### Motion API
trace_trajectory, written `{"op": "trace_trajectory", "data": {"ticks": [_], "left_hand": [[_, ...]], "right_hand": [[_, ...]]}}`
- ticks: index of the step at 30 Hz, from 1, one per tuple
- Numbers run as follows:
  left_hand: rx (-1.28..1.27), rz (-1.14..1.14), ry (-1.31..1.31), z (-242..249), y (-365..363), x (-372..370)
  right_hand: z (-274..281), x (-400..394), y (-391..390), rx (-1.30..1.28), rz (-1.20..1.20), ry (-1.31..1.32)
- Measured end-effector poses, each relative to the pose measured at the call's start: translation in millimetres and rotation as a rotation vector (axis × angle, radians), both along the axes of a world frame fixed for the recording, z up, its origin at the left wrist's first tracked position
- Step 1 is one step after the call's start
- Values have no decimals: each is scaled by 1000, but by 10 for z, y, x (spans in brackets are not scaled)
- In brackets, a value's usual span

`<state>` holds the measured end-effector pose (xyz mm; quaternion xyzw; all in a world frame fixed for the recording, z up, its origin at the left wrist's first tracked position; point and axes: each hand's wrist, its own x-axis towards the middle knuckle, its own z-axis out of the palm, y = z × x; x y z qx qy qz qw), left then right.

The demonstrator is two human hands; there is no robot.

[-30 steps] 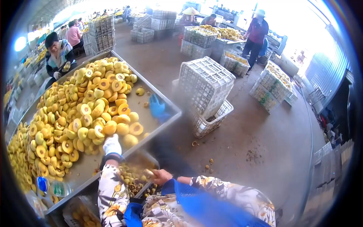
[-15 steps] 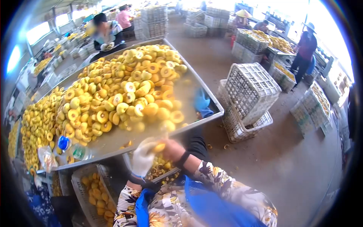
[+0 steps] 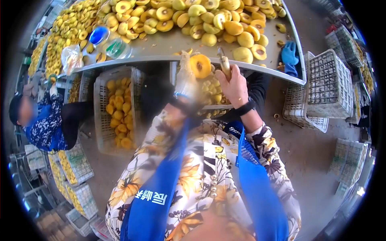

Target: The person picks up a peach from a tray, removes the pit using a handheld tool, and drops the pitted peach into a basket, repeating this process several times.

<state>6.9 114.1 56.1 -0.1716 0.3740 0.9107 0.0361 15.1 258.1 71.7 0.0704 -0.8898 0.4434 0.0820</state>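
Note:
My left hand (image 3: 185,80), in a whitish glove, holds a yellow peach half (image 3: 200,66) with its cut face showing a reddish-brown centre. To its right, my bare right hand (image 3: 235,86) is closed around a small wooden-handled pitting tool (image 3: 225,66) whose narrow metal end points up. The two hands are apart, just below the near edge of the metal table (image 3: 161,57). Beneath them, a crate (image 3: 217,107) contains peach pieces, partly hidden by my hands.
Peach halves (image 3: 165,14) are heaped on the table. A blue-capped bottle (image 3: 110,43), a plastic bag (image 3: 71,59) and a blue glove (image 3: 289,54) lie along its edge. A crate of peaches (image 3: 96,116) stands at left, near a seated person (image 3: 48,120). White crates (image 3: 327,84) are stacked at right.
My view has tilted down and turned toward the left. My hands, close together before, are now apart, and the peach half and pitting tool show clearly.

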Motion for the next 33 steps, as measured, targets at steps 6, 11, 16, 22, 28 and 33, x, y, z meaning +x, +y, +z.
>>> {"op": "trace_trajectory", "data": {"ticks": [6,11,16,22,28,33], "left_hand": [[-189,80,74,-15,27,19],[-377,113,116,225,99,102],[-481,10,168,48,-62,42],[-444,-153,143,-38,-251,-34],[-529,161,112,70,29,2],[-491,31,160,-39,-53,-25]], "right_hand": [[-65,204,-108,95,174,-146],[-95,246,-161,165,196,-205],[-140,288,-183,217,260,-236],[-165,255,-227,270,246,-257],[-219,256,-298,252,166,-224],[-274,280,-239,211,264,-213]]}}
